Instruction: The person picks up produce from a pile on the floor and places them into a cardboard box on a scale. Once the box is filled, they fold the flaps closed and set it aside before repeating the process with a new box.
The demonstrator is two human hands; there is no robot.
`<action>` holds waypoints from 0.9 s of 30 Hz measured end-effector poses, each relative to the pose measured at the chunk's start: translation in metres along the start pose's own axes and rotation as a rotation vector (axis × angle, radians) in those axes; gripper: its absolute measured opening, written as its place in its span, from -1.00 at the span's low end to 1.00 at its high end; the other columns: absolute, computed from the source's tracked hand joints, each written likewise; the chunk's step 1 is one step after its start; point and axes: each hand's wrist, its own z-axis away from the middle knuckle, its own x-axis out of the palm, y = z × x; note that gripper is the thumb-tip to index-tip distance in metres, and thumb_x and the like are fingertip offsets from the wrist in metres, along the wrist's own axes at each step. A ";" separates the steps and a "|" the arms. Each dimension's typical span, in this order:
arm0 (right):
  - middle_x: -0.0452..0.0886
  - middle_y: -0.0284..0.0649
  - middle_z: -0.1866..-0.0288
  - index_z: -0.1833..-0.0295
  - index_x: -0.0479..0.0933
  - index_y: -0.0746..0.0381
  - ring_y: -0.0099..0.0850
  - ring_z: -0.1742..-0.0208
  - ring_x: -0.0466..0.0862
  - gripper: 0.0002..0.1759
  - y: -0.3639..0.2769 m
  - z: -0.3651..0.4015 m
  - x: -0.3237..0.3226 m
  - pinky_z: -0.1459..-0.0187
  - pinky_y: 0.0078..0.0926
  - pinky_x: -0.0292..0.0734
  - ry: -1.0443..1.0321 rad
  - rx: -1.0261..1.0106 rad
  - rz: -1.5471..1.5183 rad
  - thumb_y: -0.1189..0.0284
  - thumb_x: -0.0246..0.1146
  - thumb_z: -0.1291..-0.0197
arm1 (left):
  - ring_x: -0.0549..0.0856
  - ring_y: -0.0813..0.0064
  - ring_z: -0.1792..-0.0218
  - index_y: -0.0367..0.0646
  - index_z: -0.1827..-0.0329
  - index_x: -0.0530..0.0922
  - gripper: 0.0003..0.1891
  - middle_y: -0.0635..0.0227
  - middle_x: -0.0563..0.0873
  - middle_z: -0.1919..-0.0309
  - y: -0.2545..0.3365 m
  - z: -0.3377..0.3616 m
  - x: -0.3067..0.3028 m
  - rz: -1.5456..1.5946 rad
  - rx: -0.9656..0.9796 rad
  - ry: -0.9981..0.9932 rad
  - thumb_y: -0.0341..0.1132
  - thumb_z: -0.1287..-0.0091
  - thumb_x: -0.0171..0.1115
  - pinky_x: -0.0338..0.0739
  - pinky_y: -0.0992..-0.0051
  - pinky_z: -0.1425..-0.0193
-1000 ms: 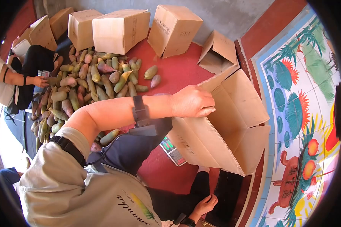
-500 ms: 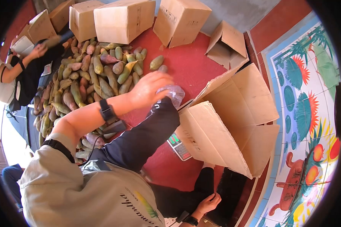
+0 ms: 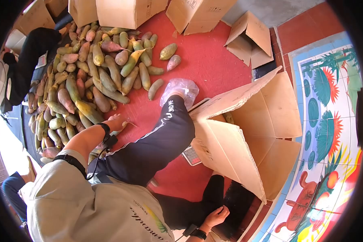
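Note:
My left hand point(image 3: 116, 120) reaches down at the near right edge of a large pile of greenish and pink elongated root vegetables, like sweet potatoes point(image 3: 97, 80). Its fingers close round one small greenish root vegetable point(image 3: 117, 131) with a thin tail, partly hidden under the hand. My right hand point(image 3: 216, 215) is curled shut beside my dark-trousered leg, with nothing visible in it. To the right, an open cardboard box point(image 3: 226, 145) tilts with its flaps spread; part of one root vegetable point(image 3: 228, 117) shows inside. A scale point(image 3: 191, 156) shows partly beneath the box.
My bent leg point(image 3: 157, 137) crosses the middle, its foot in a clear plastic bag point(image 3: 180, 89). More cardboard boxes point(image 3: 125, 14) line the back, and another box point(image 3: 250, 38) lies back right. A painted tile wall point(image 3: 314, 105) is at right. A dark-clothed person point(image 3: 32, 56) sits at far left.
My left hand has moved from above the bagged foot down and left to the pile, closing round a root vegetable. The view has shifted. The other person's raised hand has dropped away; my right hand stays put.

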 end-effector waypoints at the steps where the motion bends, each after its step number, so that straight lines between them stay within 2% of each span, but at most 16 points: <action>1: 0.53 -0.02 0.23 0.19 0.49 0.39 -0.05 0.22 0.57 -0.86 -0.001 -0.001 0.000 0.23 -0.20 0.52 -0.013 0.012 0.004 0.56 0.09 -0.17 | 0.51 0.05 -0.10 0.07 -0.01 0.57 -0.69 0.08 0.54 -0.02 0.000 -0.004 0.006 0.012 0.003 -0.008 -0.19 -0.23 0.05 0.49 0.20 -0.06; 3: 0.52 -0.02 0.23 0.19 0.48 0.38 -0.05 0.22 0.56 -0.86 0.000 -0.001 0.001 0.23 -0.19 0.50 -0.029 0.007 0.028 0.54 0.08 -0.19 | 0.47 0.04 -0.15 0.13 -0.10 0.54 -0.63 0.10 0.48 -0.12 0.002 -0.011 0.013 -0.076 0.008 -0.146 -0.18 -0.20 0.11 0.47 0.15 -0.09; 6: 0.51 -0.02 0.24 0.20 0.47 0.37 -0.05 0.23 0.55 -0.86 -0.001 -0.002 0.001 0.23 -0.18 0.48 -0.052 0.011 0.059 0.51 0.07 -0.22 | 0.44 0.08 -0.19 0.18 -0.20 0.47 -0.53 0.15 0.44 -0.16 0.005 -0.019 0.021 -0.211 0.131 -0.156 -0.20 -0.16 0.16 0.44 0.13 -0.13; 10: 0.51 -0.03 0.25 0.20 0.47 0.36 -0.05 0.24 0.55 -0.86 -0.003 -0.005 0.002 0.24 -0.19 0.48 -0.086 0.013 0.089 0.51 0.07 -0.22 | 0.45 0.10 -0.19 0.25 -0.28 0.39 -0.45 0.17 0.43 -0.17 0.002 -0.046 0.045 -0.285 0.185 -0.188 -0.21 -0.14 0.17 0.41 0.10 -0.16; 12: 0.51 -0.03 0.25 0.20 0.48 0.36 -0.06 0.24 0.55 -0.86 -0.002 -0.006 0.002 0.24 -0.19 0.48 -0.093 -0.001 0.109 0.51 0.07 -0.22 | 0.46 0.15 -0.15 0.03 -0.11 0.53 -0.55 0.17 0.43 -0.14 0.004 -0.051 0.048 -0.206 0.180 -0.249 -0.24 -0.08 0.21 0.44 0.16 -0.11; 13: 0.51 -0.03 0.25 0.20 0.48 0.35 -0.06 0.24 0.55 -0.86 -0.001 -0.006 0.003 0.25 -0.20 0.48 -0.100 -0.007 0.123 0.51 0.07 -0.22 | 0.46 0.15 -0.15 0.03 -0.11 0.53 -0.55 0.17 0.43 -0.14 0.006 -0.050 0.046 -0.201 0.179 -0.249 -0.24 -0.08 0.21 0.44 0.16 -0.11; 15: 0.51 -0.04 0.25 0.20 0.48 0.35 -0.06 0.24 0.56 -0.87 0.000 -0.007 0.004 0.25 -0.20 0.49 -0.095 -0.025 0.126 0.51 0.07 -0.22 | 0.54 0.14 -0.07 -0.10 0.02 0.60 -0.62 0.16 0.51 -0.05 0.012 -0.043 0.036 -0.269 0.201 -0.237 -0.27 -0.05 0.24 0.51 0.25 -0.02; 19: 0.50 -0.05 0.25 0.21 0.47 0.34 -0.07 0.26 0.56 -0.88 -0.002 -0.006 0.003 0.27 -0.20 0.49 -0.076 -0.061 0.118 0.52 0.07 -0.21 | 0.61 0.20 0.02 -0.13 0.16 0.65 -0.69 0.16 0.56 0.02 0.021 -0.028 0.024 -0.435 0.239 -0.111 -0.29 0.01 0.29 0.56 0.33 0.12; 21: 0.50 -0.04 0.25 0.21 0.47 0.33 -0.07 0.26 0.56 -0.88 -0.003 -0.006 0.003 0.28 -0.20 0.48 -0.066 -0.065 0.107 0.52 0.07 -0.21 | 0.66 0.29 0.11 -0.10 0.17 0.67 -0.76 0.27 0.67 0.14 0.026 -0.019 0.010 -0.481 0.178 -0.054 -0.28 -0.15 0.15 0.57 0.34 0.14; 22: 0.50 -0.04 0.26 0.21 0.47 0.33 -0.06 0.27 0.55 -0.88 -0.004 -0.005 0.003 0.28 -0.19 0.48 -0.060 -0.069 0.098 0.52 0.06 -0.21 | 0.66 0.29 0.11 -0.10 0.17 0.67 -0.76 0.27 0.67 0.14 0.029 -0.013 -0.003 -0.487 0.177 -0.047 -0.28 -0.15 0.15 0.57 0.34 0.14; 24: 0.49 -0.04 0.26 0.22 0.47 0.34 -0.06 0.27 0.55 -0.88 -0.007 -0.005 0.002 0.29 -0.19 0.48 -0.051 -0.056 0.087 0.53 0.06 -0.21 | 0.68 0.35 0.11 -0.04 0.13 0.67 -0.74 0.34 0.69 0.14 0.031 -0.002 -0.028 -0.659 0.202 -0.275 -0.24 -0.12 0.23 0.57 0.38 0.14; 27: 0.49 -0.02 0.27 0.23 0.46 0.34 -0.03 0.26 0.54 -0.88 -0.006 -0.003 0.002 0.28 -0.16 0.47 -0.032 -0.030 0.062 0.53 0.05 -0.20 | 0.67 0.39 0.04 0.00 0.06 0.66 -0.67 0.42 0.69 0.06 0.025 0.003 -0.038 -0.718 0.176 -0.358 -0.20 -0.08 0.32 0.56 0.41 0.10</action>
